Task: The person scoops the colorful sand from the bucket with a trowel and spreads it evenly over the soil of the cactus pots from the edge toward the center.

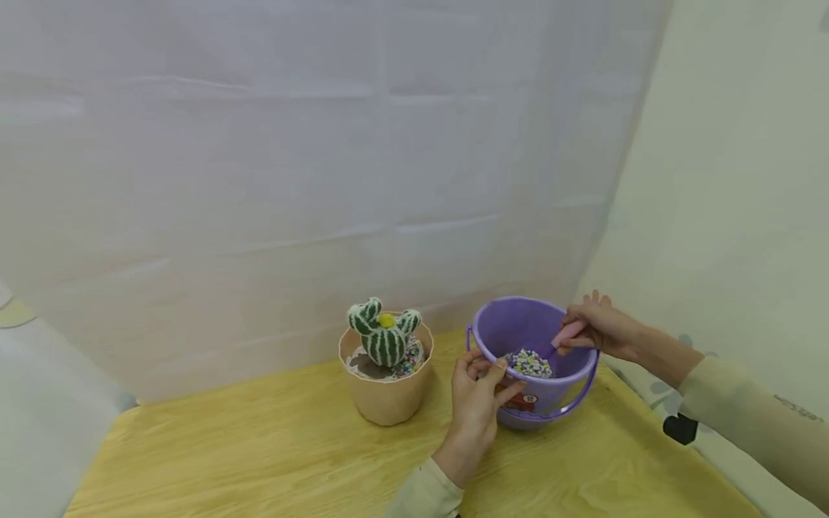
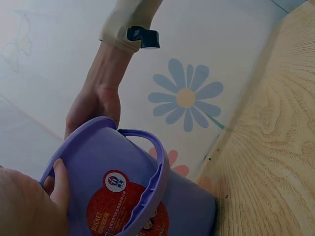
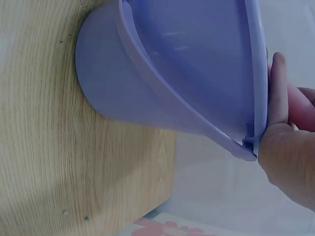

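Note:
A purple bucket [image 1: 557, 396] with a swing handle stands on the table, small multicoloured pebbles [image 1: 529, 363] inside it. My left hand [image 1: 476, 396] grips its near left rim, and in the left wrist view its fingers [image 2: 60, 184] lie at the rim above the red label. At the right rim, my right hand [image 1: 599, 327] holds a small pink-handled shovel [image 1: 568, 333] that slants down into the bucket; its lower end is hidden. The right wrist view has the pink handle [image 3: 300, 109] in the fingers, with the hand close against the rim.
Left of the bucket stands a peach pot [image 1: 387, 403] holding a knitted cactus [image 1: 386, 345] and some coloured pebbles [image 1: 411, 360]. White sheeting [image 1: 291, 216] hangs behind the wooden table [image 1: 259, 446]. A few loose pebbles [image 3: 86, 218] lie on the wood.

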Available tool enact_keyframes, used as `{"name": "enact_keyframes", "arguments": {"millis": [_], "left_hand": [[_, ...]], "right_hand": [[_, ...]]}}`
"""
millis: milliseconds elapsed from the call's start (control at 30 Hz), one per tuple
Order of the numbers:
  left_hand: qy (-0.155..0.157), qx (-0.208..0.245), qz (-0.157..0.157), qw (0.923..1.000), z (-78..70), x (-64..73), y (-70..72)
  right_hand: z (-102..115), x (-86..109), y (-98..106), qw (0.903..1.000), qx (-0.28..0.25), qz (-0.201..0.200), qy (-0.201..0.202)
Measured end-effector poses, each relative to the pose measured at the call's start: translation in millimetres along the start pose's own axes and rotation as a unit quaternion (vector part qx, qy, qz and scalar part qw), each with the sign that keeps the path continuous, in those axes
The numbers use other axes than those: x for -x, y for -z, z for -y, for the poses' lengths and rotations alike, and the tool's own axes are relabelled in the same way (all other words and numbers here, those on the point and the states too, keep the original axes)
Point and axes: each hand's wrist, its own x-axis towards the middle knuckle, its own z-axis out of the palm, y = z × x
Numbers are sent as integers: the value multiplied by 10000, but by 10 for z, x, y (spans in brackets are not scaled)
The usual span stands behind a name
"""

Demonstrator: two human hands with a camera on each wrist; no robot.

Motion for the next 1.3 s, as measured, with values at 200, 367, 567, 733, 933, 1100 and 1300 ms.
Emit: {"name": "enact_keyframes", "arguments": {"millis": [200, 367, 567, 733, 933, 1100, 1300], "left_hand": [[6, -101, -68, 9999, 11, -18, 74], [69, -295, -140, 9994, -35, -16, 123], [310, -387, -153, 9987, -63, 1, 124], [383, -441, -82, 9983, -91, 1, 106], [482, -476, 84, 9977, -161, -29, 110], [634, -403, 254, 9969, -187, -48, 115], [787, -269, 410, 9957, -197, -73, 112]], "right_hand": [[-152, -34, 2, 9985, -443, -305, 128], [-232, -82, -44, 9951, -762, -555, 288], [-277, -57, -72, 9887, -1142, -890, 396], [-294, -13, -58, 9851, -1264, -745, 900], [-272, 2, -70, 9756, -1256, -720, 1651], [-155, 45, -90, 9661, -1097, -863, 2172], [-49, 88, -159, 9498, -1233, -1383, 2521]]}}
